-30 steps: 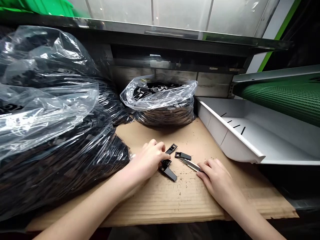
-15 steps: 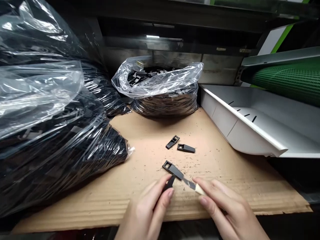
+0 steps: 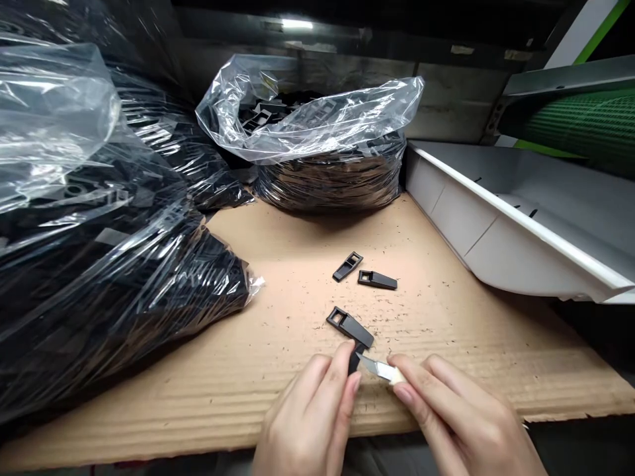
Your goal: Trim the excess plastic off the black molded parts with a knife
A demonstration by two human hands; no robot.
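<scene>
Between the thumb and fingers of my left hand (image 3: 310,410) is a small black plastic part (image 3: 355,359), mostly covered by the fingers. My right hand (image 3: 459,410) grips a craft knife (image 3: 381,369) by its pale handle. The knife's pointed blade aims left, its tip at the held part; whether it touches cannot be made out. Just beyond my left fingertips, a black plastic clip (image 3: 351,327) with a square opening lies on the cardboard (image 3: 278,377). Farther back lie a second clip (image 3: 348,266), tilted, and a third clip (image 3: 378,279).
A big clear bag (image 3: 163,291) of black parts fills the left side. Behind the clips stands an open clear bag (image 3: 327,175) of similar parts. At right is a white tray (image 3: 449,208) with a few black slivers, below a green mesh roll (image 3: 585,122). Black shavings dot the cardboard.
The view has shifted slightly. My left hand has moved right with the small part, and the knife tip now sits at that part rather than by the nearest clip's end.
</scene>
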